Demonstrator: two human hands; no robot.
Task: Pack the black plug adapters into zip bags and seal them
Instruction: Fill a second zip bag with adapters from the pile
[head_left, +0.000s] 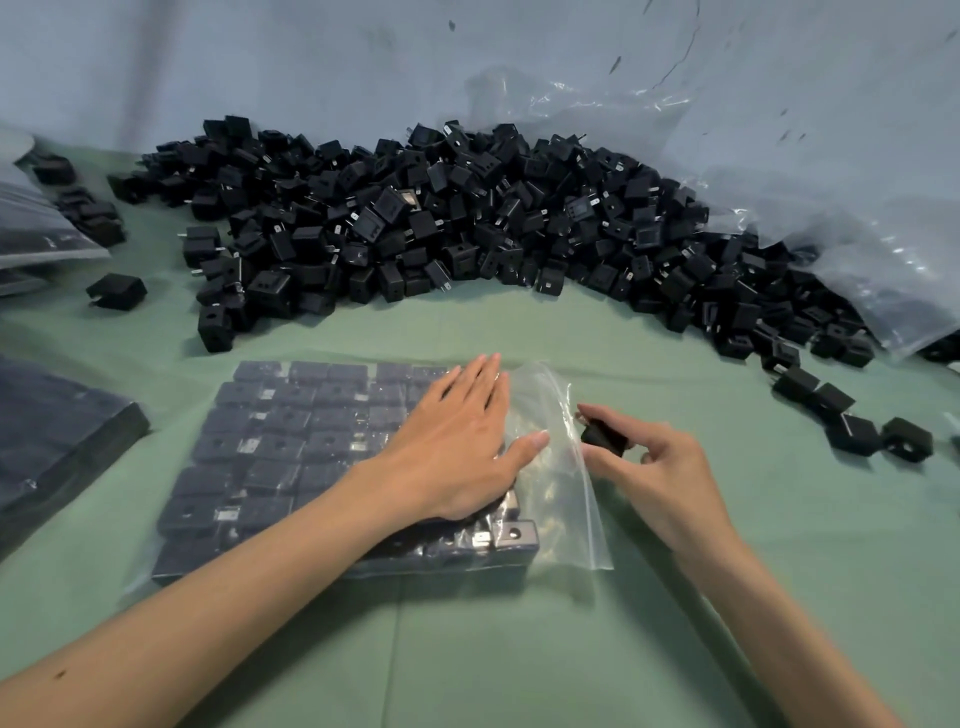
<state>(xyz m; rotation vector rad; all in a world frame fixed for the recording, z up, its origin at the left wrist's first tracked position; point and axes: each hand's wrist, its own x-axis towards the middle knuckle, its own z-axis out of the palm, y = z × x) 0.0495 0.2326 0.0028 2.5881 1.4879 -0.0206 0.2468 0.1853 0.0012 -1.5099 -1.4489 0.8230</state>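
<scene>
Now right fingers (626, 419) pinch one adapter (604, 439) at the zip bag (569, 514) mouth, left fingers (478, 384) flat atop

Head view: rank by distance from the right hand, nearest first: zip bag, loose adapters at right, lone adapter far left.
1. zip bag, just left of the right hand.
2. loose adapters, off to its right.
3. lone adapter, far left.

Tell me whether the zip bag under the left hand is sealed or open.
Open: the mouth of the zip bag gapes beside the right hand, which pinches a plug adapter.
</scene>
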